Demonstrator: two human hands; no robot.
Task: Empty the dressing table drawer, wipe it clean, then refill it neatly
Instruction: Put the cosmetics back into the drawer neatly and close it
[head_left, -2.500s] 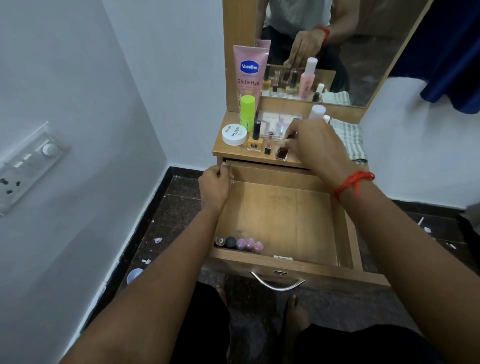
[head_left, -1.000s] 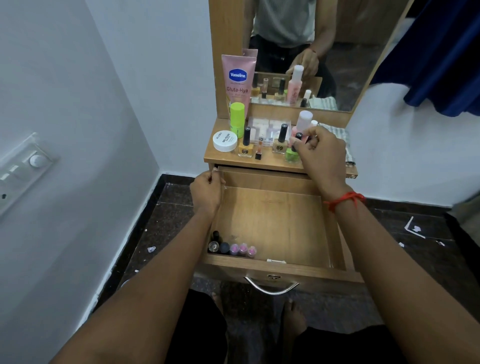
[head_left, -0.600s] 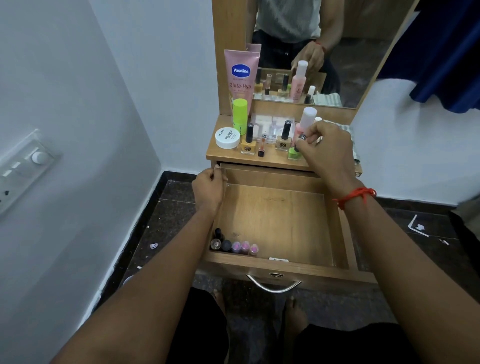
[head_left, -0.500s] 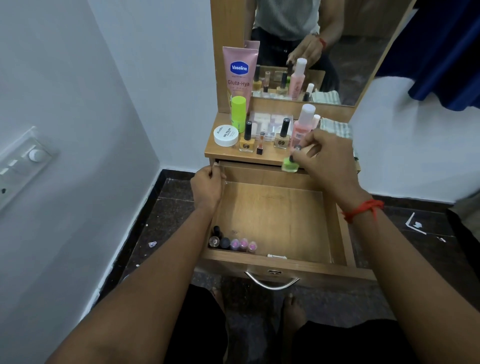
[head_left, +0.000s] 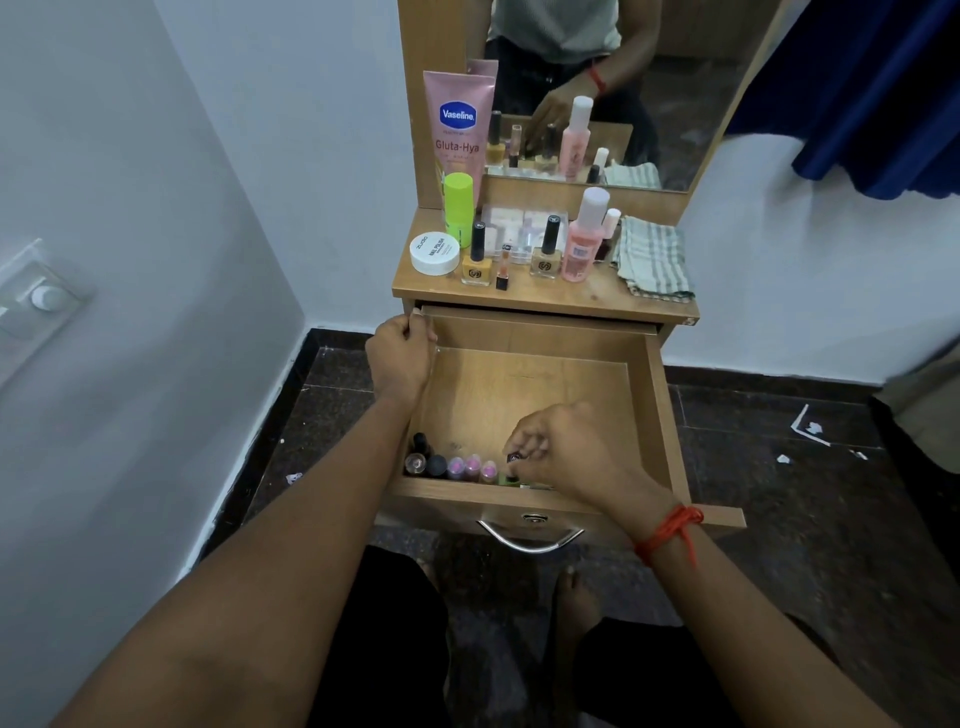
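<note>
Head view: the left grip (head_left: 402, 361) curls over the far left wall of the open drawer (head_left: 530, 389). The right grip (head_left: 571, 452) reaches down at the drawer's near edge and pinches a small green bottle (head_left: 510, 475) by its cap. A row of small bottles (head_left: 457, 466) stands just left of this grip. Beyond both grips, the table (head_left: 587, 300) carries bottles, a pink tube (head_left: 460, 124) and a folded cloth (head_left: 654, 257). Dark floor (head_left: 779, 467), white walls.

Matt wood drawer (head_left: 545, 395), shiny metal handle (head_left: 530, 548)
</note>
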